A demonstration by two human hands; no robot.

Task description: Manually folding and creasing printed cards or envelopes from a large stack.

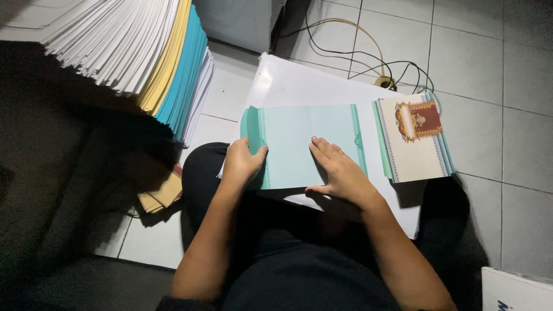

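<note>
A pale teal card sheet point(299, 135) with patterned side borders lies open on a large white sheet point(299, 80) on the floor. My left hand point(242, 162) pinches the card's left edge, where a darker teal flap is folded up. My right hand point(337, 170) lies flat, fingers spread, on the lower right part of the card. To the right sits a small stack of finished folded cards point(412, 138), cream fronted with a red and gold emblem and teal edges.
A tall fanned stack of white, yellow and blue paper point(150, 52) sits at the upper left. Brown envelopes point(164, 196) lie on the floor beneath it. Black and tan cables point(368, 52) run across grey tiles behind. A white box corner point(515, 291) shows at bottom right.
</note>
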